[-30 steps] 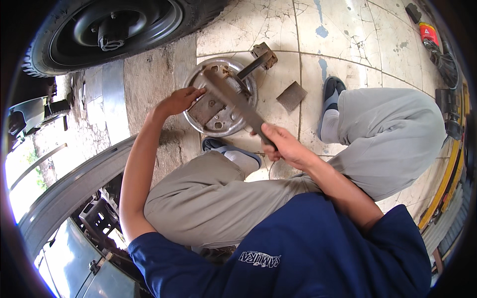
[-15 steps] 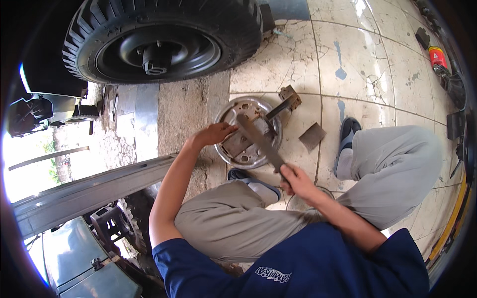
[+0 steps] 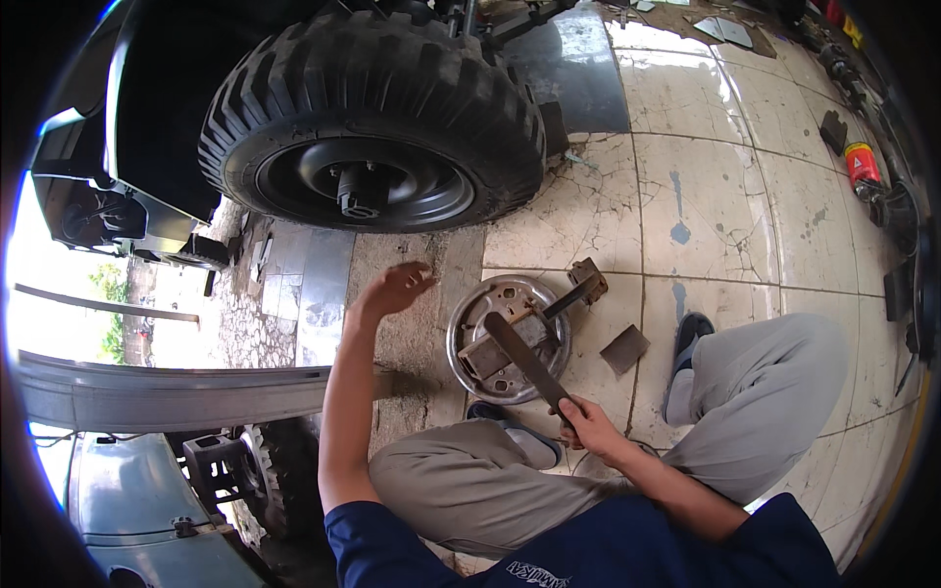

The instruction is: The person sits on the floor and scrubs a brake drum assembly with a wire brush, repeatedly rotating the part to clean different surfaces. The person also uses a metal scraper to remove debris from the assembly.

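My right hand (image 3: 592,429) is closed round one end of a long flat metal bar (image 3: 529,361), dark and rounded at its far end. The bar slants over a round metal disc (image 3: 460,365) with a shiny rim and several holes, which lies on the floor before me. On the disc is a flat rectangular plate (image 3: 482,357), partly hidden by the bar. Left of the disc, my left hand (image 3: 400,288) is raised and holds nothing, its fingers stretched out. A dark bar with a rusty block (image 3: 588,281) at its end reaches out past the disc's far right edge.
A big vehicle tyre (image 3: 382,113) stands beyond the disc. Right of the disc, a brown square piece (image 3: 624,350) lies on the tiles. A metal beam (image 3: 176,397) runs along the left. At the far right are a red can (image 3: 862,165) and a dark glove-like thing (image 3: 833,131).
My left hand has come off the disc and moved up and left, its fingers now free. The right hand still grips the flat bar over the disc. The whole view has shifted.
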`<act>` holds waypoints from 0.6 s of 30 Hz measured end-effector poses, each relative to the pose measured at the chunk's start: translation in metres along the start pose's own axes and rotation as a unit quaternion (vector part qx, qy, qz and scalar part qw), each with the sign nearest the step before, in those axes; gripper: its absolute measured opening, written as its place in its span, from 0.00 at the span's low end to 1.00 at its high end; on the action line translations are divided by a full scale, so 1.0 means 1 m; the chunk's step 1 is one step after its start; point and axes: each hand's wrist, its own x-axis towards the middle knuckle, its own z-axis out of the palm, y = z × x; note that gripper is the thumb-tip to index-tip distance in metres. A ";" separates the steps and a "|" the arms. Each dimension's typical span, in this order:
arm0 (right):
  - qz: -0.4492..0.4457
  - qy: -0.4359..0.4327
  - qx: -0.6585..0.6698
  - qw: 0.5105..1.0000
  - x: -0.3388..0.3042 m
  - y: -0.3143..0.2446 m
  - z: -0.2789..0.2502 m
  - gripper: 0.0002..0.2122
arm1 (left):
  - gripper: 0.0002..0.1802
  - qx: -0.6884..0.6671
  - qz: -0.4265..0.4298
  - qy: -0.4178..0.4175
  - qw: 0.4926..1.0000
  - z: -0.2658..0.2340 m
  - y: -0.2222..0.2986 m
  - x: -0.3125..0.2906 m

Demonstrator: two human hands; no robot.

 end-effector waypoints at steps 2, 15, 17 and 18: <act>0.018 -0.018 0.011 1.000 -0.001 -0.009 -0.005 0.19 | 0.19 -0.037 0.045 0.180 0.982 -0.040 0.001 0.004; -0.327 0.095 -0.418 0.842 -0.005 -0.032 0.002 0.27 | 0.16 -0.014 0.040 0.455 0.890 -0.091 -0.031 0.028; -0.219 0.137 -0.384 0.887 -0.009 -0.042 0.008 0.26 | 0.20 -0.022 0.008 0.429 0.903 -0.081 -0.047 0.028; -0.197 0.156 -0.360 0.898 -0.011 -0.048 0.010 0.26 | 0.21 -0.026 -0.013 0.417 0.909 -0.075 -0.051 0.033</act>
